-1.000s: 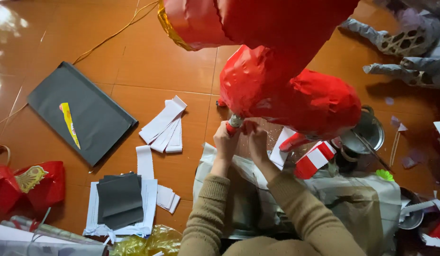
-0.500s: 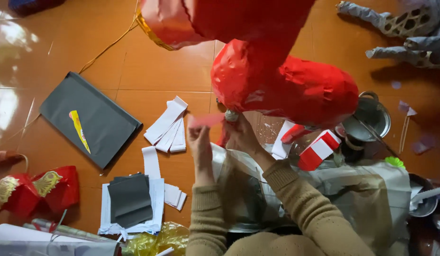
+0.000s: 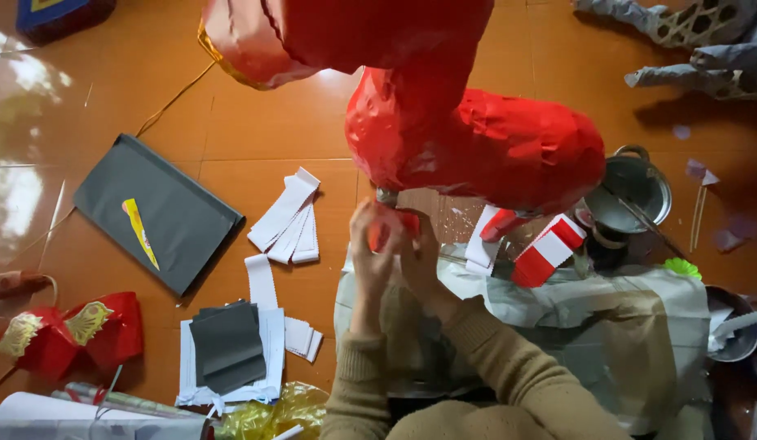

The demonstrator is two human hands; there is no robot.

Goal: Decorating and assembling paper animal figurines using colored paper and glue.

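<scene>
Both hands, left hand [image 3: 370,248] and right hand [image 3: 419,253], pinch a small red paper piece [image 3: 392,228] under the big red papier-mâché figure [image 3: 476,147]. The paper looks thin and easy to tear, so it is best held by its edges.

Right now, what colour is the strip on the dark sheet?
Yellow strip, clearest in the head view.

I sit on an orange tiled floor [image 3: 256,122]; on it lie a dark grey paper sheet [image 3: 154,212], white paper strips [image 3: 287,218] and a metal pot [image 3: 635,183].
</scene>
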